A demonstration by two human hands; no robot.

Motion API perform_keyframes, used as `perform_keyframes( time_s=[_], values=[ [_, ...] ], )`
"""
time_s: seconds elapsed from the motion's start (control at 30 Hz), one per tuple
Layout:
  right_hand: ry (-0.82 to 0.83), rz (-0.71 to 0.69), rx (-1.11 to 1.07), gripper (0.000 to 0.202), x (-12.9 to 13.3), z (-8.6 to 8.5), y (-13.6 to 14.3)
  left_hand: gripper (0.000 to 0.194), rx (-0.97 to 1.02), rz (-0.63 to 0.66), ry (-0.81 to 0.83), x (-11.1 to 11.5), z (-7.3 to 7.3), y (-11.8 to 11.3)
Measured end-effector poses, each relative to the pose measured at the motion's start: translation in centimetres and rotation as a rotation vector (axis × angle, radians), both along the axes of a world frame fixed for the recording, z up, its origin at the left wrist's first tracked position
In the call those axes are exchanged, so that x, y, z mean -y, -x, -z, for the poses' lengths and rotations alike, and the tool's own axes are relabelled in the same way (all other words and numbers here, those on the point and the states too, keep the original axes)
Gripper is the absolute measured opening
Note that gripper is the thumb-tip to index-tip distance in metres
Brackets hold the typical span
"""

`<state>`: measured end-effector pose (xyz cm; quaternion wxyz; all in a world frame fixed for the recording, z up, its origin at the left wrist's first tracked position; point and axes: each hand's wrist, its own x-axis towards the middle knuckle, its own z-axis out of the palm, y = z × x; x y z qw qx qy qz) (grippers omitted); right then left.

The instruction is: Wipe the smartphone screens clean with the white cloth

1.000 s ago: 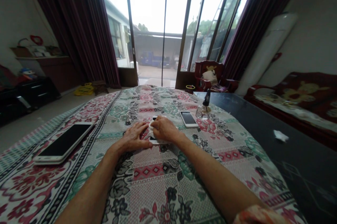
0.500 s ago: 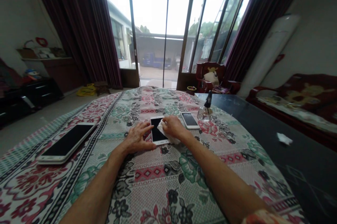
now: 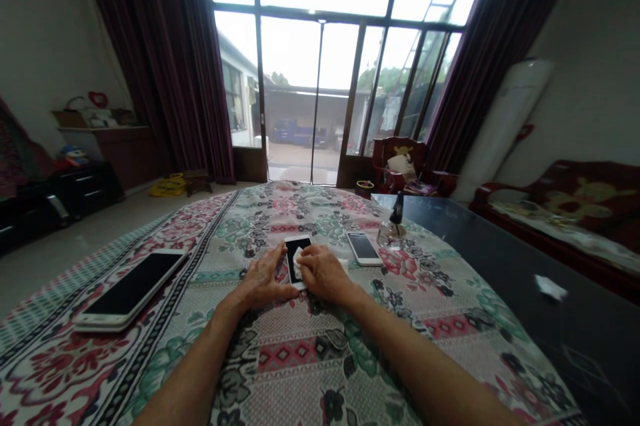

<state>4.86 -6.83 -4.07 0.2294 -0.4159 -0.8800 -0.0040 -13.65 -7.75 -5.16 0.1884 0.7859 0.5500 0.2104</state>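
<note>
A white phone with a dark screen [image 3: 295, 247] lies on the flowered tablecloth [image 3: 295, 353] between my hands. My left hand [image 3: 265, 276] rests at its left side, thumb along the bottom edge and fingers at the left edge, steadying it. My right hand [image 3: 324, 271] is closed on a crumpled white tissue [image 3: 298, 263], which touches the screen; the palm hides the phone's lower right part. To the right lies a smaller white phone [image 3: 363, 248]. A larger white phone [image 3: 133, 289] lies at the left.
A clear bottle with a black nozzle [image 3: 393, 229] stands right of the small phone. A dark table [image 3: 480, 246] adjoins on the right, with a crumpled white tissue [image 3: 551, 287] on it. Beyond are a red wooden chair [image 3: 400, 163] and glass doors.
My right hand has moved left and down across the phone with the tissue. My left hand stays at the phone's left side. The camera view has tilted up slightly.
</note>
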Motion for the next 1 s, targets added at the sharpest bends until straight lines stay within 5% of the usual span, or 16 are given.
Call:
perform_keyframes(
  time_s=[0.23, 0.6, 1.0],
  values=[
    [-0.032, -0.147, -0.052, 0.023, 0.3, 0.8, 0.5, 0.103, -0.003, -0.028, -0.015, -0.2, 0.5, 0.0],
    [0.089, 0.087, -0.074, 0.026, -1.4, -0.5, -3.5, 0.106, -0.022, -0.010, 0.020, 0.0, -0.3, -0.2],
    [0.046, -0.214, -0.011, 0.023, 0.7, -0.1, 0.6, 0.109, -0.018, 0.020, 0.004, -0.3, 0.2, 0.1]
  ],
)
